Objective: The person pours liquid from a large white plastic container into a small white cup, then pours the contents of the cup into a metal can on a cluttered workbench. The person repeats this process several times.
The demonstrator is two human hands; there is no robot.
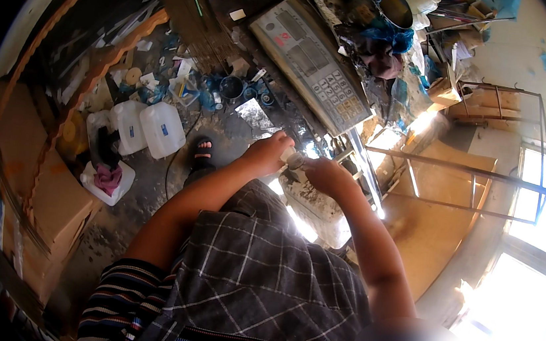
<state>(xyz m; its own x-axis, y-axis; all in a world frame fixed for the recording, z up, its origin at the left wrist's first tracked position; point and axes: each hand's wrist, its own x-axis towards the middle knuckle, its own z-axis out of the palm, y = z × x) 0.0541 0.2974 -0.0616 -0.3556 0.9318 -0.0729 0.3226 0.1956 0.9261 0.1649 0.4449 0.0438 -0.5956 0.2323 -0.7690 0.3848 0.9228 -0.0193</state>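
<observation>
In front of my apron, both hands meet over the floor. My left hand (268,154) has its fingers closed around a small pale piece (287,153). My right hand (329,177) pinches at a small greyish round thing (296,161) touching that piece. Whether these are two parts of one object I cannot tell, as the fingers hide much of it. Below the hands is a dirty whitish, stained surface (312,204), partly in bright light. Beyond them lies a grey weighing scale console (314,65) with a keypad and display, set at a slant.
White plastic jugs (161,131) stand on the littered floor at left, near a purple rag (107,180) and a large cardboard box (53,174). A dark cup (232,87) sits among scraps. At far right, a bucket (395,9) tops a cluttered heap. A metal frame (466,169) juts out at right.
</observation>
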